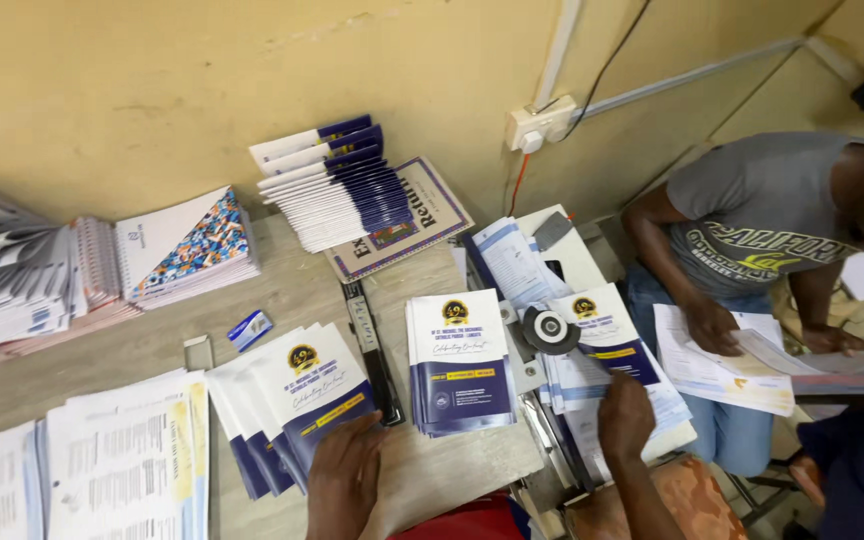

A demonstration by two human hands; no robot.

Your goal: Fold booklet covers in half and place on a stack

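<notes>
Nearest, the left hand [344,478] lies flat, fingers together, on the fanned stack of white-and-navy booklets [297,400], apparently steadying the slipping fan; the right hand [625,415], fingers loosely curled, presses a booklet [607,335] on the machine [550,330], whether pinching I cannot tell; between them stands one squared booklet pile [459,362]; farther, a fourth fanned stack [337,185] leans at the wall [152,80]; a seated co-worker [762,230] sorts sheets.

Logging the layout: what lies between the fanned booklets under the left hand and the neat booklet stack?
In the head view, a long black stapler lies between the fanned booklets and the neat stack.
</notes>
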